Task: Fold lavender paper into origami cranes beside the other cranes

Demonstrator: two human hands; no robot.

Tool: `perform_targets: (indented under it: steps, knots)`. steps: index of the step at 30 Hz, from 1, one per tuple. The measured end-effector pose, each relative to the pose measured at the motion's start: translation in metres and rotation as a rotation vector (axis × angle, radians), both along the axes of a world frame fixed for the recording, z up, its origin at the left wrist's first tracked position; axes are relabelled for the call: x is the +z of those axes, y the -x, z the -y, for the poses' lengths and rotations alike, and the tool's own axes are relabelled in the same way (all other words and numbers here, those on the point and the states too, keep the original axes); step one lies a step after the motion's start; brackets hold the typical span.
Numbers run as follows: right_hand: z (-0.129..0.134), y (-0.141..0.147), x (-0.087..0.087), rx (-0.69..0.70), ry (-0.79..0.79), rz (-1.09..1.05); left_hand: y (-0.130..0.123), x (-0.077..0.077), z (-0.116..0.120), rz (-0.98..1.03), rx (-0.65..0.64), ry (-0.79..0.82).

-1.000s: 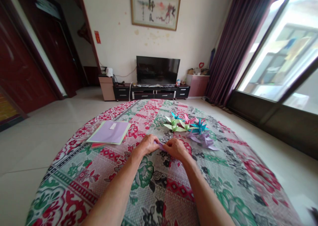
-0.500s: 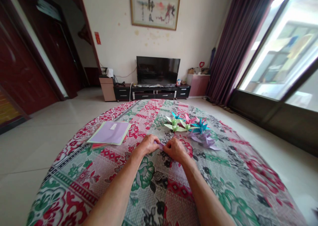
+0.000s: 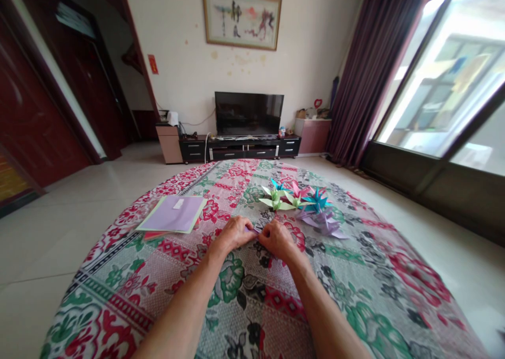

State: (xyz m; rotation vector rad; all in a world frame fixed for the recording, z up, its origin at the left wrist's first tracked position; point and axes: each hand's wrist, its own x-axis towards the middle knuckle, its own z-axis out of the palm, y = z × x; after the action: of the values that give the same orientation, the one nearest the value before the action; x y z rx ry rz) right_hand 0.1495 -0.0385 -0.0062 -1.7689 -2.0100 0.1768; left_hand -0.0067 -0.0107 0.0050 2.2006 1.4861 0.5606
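Red-and-green floral cloth is spread over round desk. Square paper stack, purple-topped, lies left; folded multicoloured paper shapes, right. Between, small purple folded paper, mostly hidden, is pinched by left hand and right hand, each grip nearly closed.

Both forearms reach forward and converge. The left hand and right hand sit close together, backs upward, fingers curled inward in a pinching grip, thumbs mostly hidden. The wrists angle in toward each other, elbows out of view.
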Motion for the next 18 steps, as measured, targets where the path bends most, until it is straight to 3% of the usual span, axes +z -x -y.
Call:
perform_targets:
  steps: [8,11,15,18]
  knots:
    - [0.000,-0.002,-0.003,0.017,-0.018,-0.011,0.007,-0.001,-0.003,0.042,-0.022,0.022]
    - [0.001,-0.002,-0.001,0.019,-0.005,-0.034,0.010,0.000,-0.005,0.162,-0.020,0.095]
    - [0.004,-0.003,0.005,0.037,-0.015,-0.117,0.010,-0.002,-0.007,0.322,0.096,0.189]
    - [0.006,-0.003,0.012,0.091,-0.005,-0.211,0.007,-0.002,-0.008,0.443,0.111,0.191]
